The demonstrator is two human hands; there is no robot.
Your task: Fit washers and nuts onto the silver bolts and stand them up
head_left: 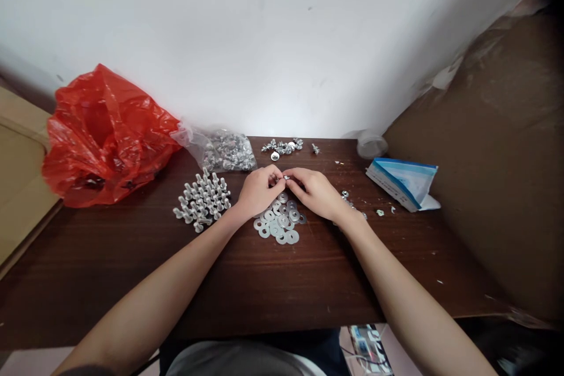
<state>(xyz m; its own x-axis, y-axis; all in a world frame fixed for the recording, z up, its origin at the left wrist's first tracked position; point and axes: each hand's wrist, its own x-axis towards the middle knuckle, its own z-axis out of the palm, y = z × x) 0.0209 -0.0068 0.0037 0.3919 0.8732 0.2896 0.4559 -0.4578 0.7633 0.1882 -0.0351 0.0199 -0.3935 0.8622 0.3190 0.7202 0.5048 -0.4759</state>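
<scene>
My left hand [261,190] and my right hand [316,191] meet over the middle of the table, fingers pinched together. Between the fingertips shows a small shiny metal fastener [286,177]; its exact shape is mostly hidden. Just below the hands lies a loose pile of flat metal washers [282,223]. To the left of my left hand, a cluster of bolts [202,200] stands with many shanks pointing up. Several small nuts [345,194] lie partly hidden behind my right wrist. Beyond the hands, bolts fitted with washers [282,147] are gathered near the wall.
On the left sit a red plastic bag [110,135] and a clear bag of metal fasteners [229,151]. A clear plastic cup [371,145] and a blue-and-white packet [403,182] are at the right, by a brown cardboard box [497,158]. A white wall [282,41] borders the table [282,288].
</scene>
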